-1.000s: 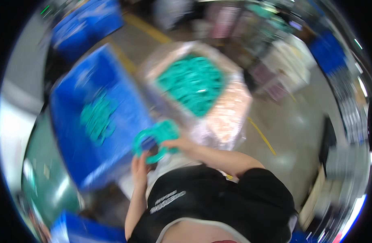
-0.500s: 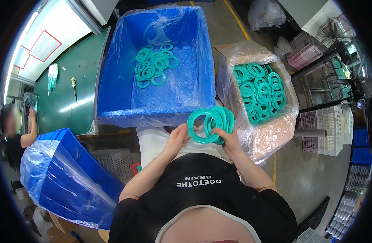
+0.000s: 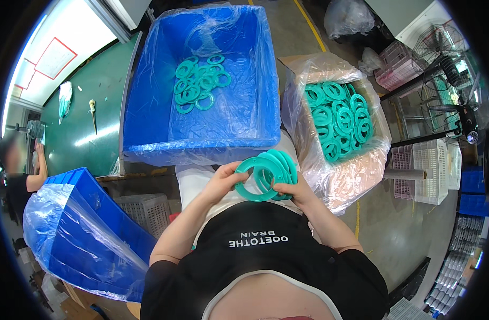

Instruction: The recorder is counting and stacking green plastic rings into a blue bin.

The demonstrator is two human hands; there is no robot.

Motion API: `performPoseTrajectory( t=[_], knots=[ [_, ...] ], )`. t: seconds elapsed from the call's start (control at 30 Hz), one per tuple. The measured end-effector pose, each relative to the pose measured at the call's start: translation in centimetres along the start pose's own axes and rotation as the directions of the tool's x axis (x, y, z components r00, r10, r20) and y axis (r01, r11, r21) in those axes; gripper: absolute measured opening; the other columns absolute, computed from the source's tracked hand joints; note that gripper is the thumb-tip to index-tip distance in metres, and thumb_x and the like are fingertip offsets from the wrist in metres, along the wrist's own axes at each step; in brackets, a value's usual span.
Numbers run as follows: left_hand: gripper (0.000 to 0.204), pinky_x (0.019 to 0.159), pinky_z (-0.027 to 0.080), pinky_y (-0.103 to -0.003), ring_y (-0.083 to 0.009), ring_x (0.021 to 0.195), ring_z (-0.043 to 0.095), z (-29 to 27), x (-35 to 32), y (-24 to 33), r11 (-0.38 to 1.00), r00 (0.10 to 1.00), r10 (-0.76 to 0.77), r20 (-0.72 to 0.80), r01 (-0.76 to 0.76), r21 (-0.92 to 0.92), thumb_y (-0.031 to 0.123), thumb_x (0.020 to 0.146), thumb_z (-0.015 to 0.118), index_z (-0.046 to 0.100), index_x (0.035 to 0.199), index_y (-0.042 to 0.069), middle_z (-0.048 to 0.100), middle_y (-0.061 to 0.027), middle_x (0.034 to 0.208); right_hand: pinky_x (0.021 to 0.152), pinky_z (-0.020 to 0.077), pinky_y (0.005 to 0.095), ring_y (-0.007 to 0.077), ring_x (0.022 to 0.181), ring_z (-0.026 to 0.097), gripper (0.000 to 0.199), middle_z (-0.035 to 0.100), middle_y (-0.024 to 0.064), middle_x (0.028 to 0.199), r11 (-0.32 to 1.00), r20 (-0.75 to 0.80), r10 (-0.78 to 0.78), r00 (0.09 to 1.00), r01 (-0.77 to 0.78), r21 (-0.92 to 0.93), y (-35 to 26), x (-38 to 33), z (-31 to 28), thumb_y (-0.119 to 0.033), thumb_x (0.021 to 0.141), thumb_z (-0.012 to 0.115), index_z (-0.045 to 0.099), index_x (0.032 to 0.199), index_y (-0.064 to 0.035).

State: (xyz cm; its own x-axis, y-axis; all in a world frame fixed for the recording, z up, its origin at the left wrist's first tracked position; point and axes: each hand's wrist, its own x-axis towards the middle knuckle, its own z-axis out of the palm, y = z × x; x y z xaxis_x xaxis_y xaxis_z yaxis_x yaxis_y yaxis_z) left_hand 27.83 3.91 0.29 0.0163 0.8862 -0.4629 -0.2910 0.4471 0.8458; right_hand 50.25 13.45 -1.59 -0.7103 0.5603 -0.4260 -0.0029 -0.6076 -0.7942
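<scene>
In front of my waist is a fanned stack of several teal plastic rings (image 3: 278,166). My right hand (image 3: 297,189) is closed on the stack's right side, thumb over the lower rims. With my left hand (image 3: 223,181) I grip the left rim of the front ring (image 3: 245,193), which stands a little apart from the others. More teal rings (image 3: 191,93) lie loosely heaped in the large blue bin (image 3: 231,130), lined with clear film, just beyond my hands. At the right, a plastic-lined cardboard box (image 3: 344,184) holds many more rings (image 3: 323,116).
On the left stands a green table (image 3: 82,136); a person (image 3: 20,170) is beside it. A tilted blue bin (image 3: 90,234) with clear film sits at my lower left, near a grey crate (image 3: 148,210). White crates (image 3: 431,176) and a black fan (image 3: 449,72) stand far right.
Both hands and the stack have come slightly nearer my body. My left hand, beside the front ring before, now has its rim between the fingers.
</scene>
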Motion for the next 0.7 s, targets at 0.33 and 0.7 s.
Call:
performPoseTrajectory(
  t=[0.33, 0.7],
  knots=[
    [0.022, 0.049, 0.037, -0.028, -0.0091, 0.056, 0.047, 0.3, 2.0, -0.9, 0.298, 0.657, 0.752, 0.053, -0.41, 0.862, 0.023, 0.096, 0.052, 0.055, 0.085, 0.003, 0.047, 0.0026, 0.061, 0.061, 0.0442, 0.0234, 0.01, 0.067, 0.057, 0.03, 0.06, 0.0019, 0.08, 0.994, -0.082, 0.113, 0.99, -0.112, 0.018, -0.5, -0.4, -0.9, -0.009, 0.074, 0.074, 0.06, 0.1, -0.0035],
    [0.031, 0.048, 0.025, -0.02, -0.0068, 0.055, 0.031, 1.8, 2.5, -1.5, 0.941, 1.0, 0.019, 0.001, -0.018, -0.338, 0.027, 0.1, 0.042, 0.047, 0.077, 0.007, 0.045, 0.0001, 0.075, 0.093, 0.0391, 0.0373, 0.0145, 0.087, 0.057, 0.029, 0.06, 0.0009, 0.088, 0.986, -0.268, -0.077, 0.96, 0.113, 0.123, 0.6, -1.7, -5.7, -0.031, 0.086, 0.066, 0.058, 0.103, -0.0092]
  ],
)
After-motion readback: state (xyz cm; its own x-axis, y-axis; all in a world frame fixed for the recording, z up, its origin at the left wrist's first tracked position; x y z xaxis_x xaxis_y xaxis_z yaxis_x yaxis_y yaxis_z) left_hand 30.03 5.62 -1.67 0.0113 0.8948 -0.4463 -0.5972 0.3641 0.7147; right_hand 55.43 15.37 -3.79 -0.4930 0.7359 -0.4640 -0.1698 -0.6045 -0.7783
